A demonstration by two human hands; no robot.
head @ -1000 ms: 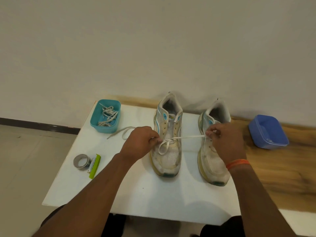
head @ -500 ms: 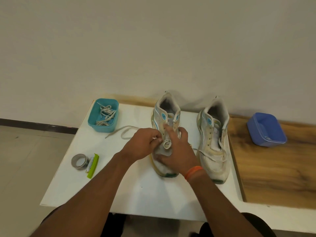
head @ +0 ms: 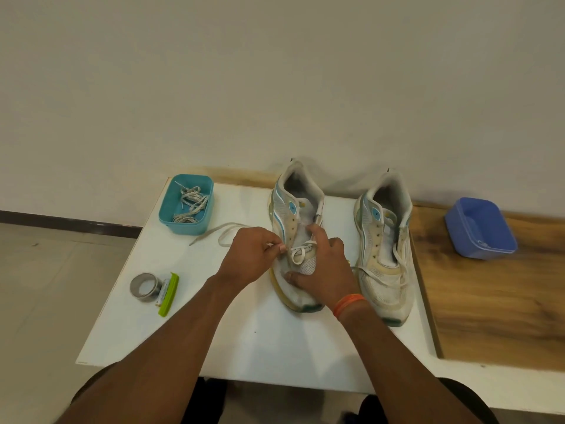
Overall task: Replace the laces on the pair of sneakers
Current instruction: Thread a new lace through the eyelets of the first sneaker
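Two worn white sneakers stand on the white table (head: 244,338), toes toward me. The left sneaker (head: 293,206) has a white lace (head: 298,255) crossed in a small loop at its lowest eyelets. My left hand (head: 250,257) pinches that lace at the shoe's left edge, and the lace's free end trails left over the table. My right hand (head: 325,270) rests on the left sneaker's forefoot, thumb on the toe and index finger straight along the right eyelet row. The lace's other end lies loose across the right sneaker (head: 383,240).
A teal box (head: 171,191) with old laces (head: 189,203) sits at the table's back left. A grey tape roll (head: 143,287) and a green tool (head: 168,296) lie at the left edge. A blue box (head: 480,231) stands on the wooden top (head: 489,307) to the right.
One second ago both hands pulled the lace taut sideways. My right hand has since let its end go and come down on the left sneaker; the left hand keeps its pinch.
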